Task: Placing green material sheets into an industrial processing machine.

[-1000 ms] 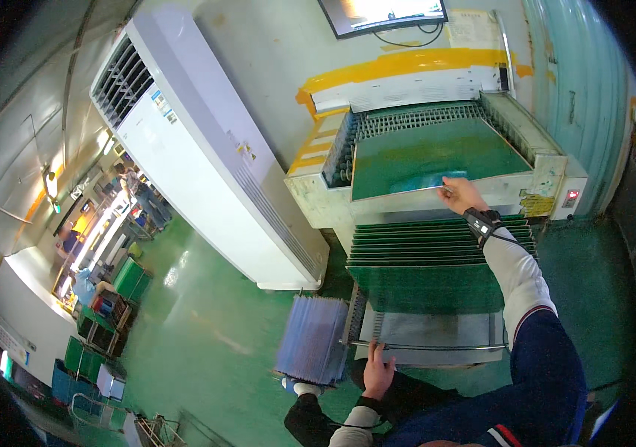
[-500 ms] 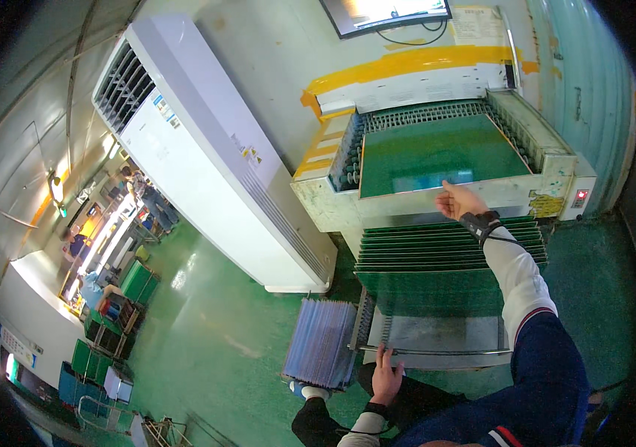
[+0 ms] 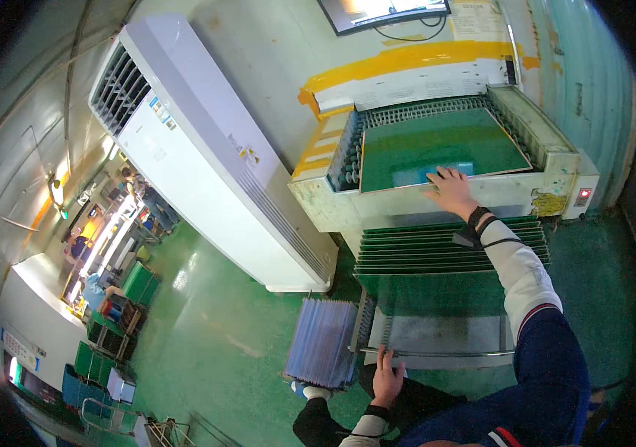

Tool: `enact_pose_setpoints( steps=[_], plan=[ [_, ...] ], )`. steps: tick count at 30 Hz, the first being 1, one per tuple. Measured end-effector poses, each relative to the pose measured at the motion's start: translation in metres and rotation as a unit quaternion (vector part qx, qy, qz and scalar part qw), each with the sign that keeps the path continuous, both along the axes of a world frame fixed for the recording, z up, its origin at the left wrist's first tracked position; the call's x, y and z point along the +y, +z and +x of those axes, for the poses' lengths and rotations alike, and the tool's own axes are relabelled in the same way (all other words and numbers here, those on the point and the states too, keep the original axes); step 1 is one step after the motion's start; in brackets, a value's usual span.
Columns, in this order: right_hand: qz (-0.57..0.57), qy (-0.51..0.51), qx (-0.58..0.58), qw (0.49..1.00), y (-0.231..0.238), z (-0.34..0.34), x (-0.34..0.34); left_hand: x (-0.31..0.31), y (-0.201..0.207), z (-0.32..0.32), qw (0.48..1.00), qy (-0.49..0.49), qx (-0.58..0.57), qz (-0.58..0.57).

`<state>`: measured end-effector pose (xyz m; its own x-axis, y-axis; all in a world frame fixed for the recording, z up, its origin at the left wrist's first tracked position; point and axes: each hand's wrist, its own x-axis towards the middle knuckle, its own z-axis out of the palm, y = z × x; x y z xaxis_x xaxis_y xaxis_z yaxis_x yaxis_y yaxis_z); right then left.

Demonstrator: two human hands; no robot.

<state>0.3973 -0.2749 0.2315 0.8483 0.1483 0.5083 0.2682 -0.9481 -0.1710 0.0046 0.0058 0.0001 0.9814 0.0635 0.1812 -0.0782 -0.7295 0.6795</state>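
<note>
A green rectangular panel (image 3: 437,145) lies on the rollers of a conveyor machine (image 3: 545,156), its near edge by the machine's front lip. My right hand (image 3: 452,192) is at that near edge, fingers spread over it; whether the thumb is beneath cannot be seen. Below, a rack (image 3: 437,335) holds several green panels (image 3: 448,249) standing on edge in a row. My left hand (image 3: 387,384) rests on the rack's metal bar (image 3: 444,352), fingers laid across it and not wrapped round.
A tall white air conditioner (image 3: 221,164) stands left of the machine. Near my foot is a rack of thin bluish-purple sheets (image 3: 321,339). A screen (image 3: 385,13) hangs on the wall above. Farther left, people work at a lit bench (image 3: 105,242), with green carts nearby.
My right hand has turned palm down and moved slightly left onto the panel's near edge, its fingers spreading. My left hand stays on the bar.
</note>
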Motion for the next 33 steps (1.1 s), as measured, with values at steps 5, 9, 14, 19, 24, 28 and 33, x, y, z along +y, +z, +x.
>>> enact_pose_setpoints(
  steps=[5, 9, 14, 19, 24, 28, 33],
  plan=[
    [0.009, -0.004, 0.032, 0.999, 0.012, 0.015, 0.001, -0.001, 0.002, -0.001, 1.0, 0.005, 0.006, -0.016],
    [0.027, 0.01, 0.07, 0.997, 0.019, 0.023, -0.002, -0.003, 0.001, -0.001, 0.999, 0.009, 0.02, -0.03],
    [0.02, 0.008, 0.068, 0.997, 0.019, 0.029, -0.005, -0.003, -0.005, 0.001, 0.998, 0.016, 0.029, -0.044],
    [0.018, 0.014, 0.091, 0.996, 0.021, 0.03, -0.006, -0.002, -0.001, 0.0, 0.998, 0.015, 0.028, -0.045],
    [0.018, 0.014, 0.082, 0.996, 0.017, 0.03, -0.009, -0.003, -0.001, 0.0, 0.999, 0.012, 0.026, -0.04],
    [0.022, 0.051, 0.052, 0.997, 0.014, 0.02, -0.011, 0.0, -0.007, 0.0, 1.0, 0.0, -0.007, -0.004],
    [0.016, 0.031, 0.043, 0.998, 0.021, 0.013, -0.016, 0.001, -0.006, -0.001, 1.0, 0.005, 0.005, 0.009]
  ],
)
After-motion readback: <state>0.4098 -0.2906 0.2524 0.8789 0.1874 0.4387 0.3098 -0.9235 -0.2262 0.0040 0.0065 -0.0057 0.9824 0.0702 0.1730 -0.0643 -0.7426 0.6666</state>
